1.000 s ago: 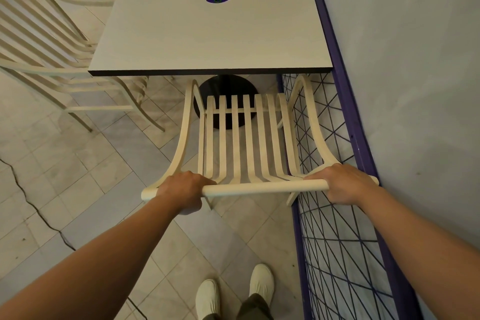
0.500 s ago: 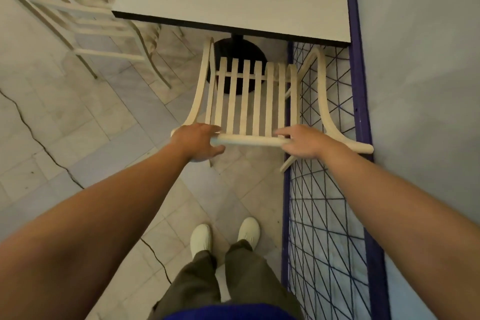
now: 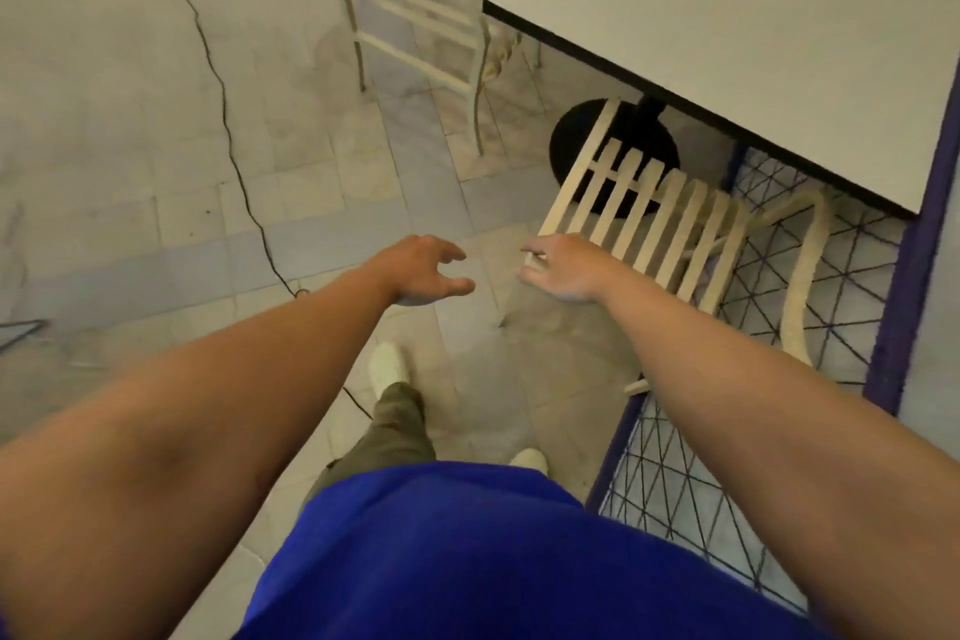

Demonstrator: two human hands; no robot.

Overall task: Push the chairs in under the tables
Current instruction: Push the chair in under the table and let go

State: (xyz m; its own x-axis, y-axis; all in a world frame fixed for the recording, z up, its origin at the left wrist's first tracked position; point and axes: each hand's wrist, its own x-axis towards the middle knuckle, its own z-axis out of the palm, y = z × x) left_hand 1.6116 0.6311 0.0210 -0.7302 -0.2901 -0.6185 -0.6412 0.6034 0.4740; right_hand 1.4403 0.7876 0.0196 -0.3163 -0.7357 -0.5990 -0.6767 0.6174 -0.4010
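A cream slatted chair (image 3: 654,224) stands with its seat partly under the grey table (image 3: 727,57), its back toward me. My left hand (image 3: 426,270) hovers open over the floor, left of the chair and clear of it. My right hand (image 3: 563,268) is open with fingers spread at the left end of the chair's top rail, just off it or barely touching. A second cream chair (image 3: 415,0) stands at the table's far left side.
A purple-framed wire mesh panel (image 3: 769,379) runs along the grey wall at right, close against the chair. The table's black round base (image 3: 613,146) sits under it. A black cable (image 3: 218,83) snakes across the tiled floor at left. My feet are below.
Both hands have let go of the chair's top rail and opened. The view has swung to the left, and my body has turned away from the table.
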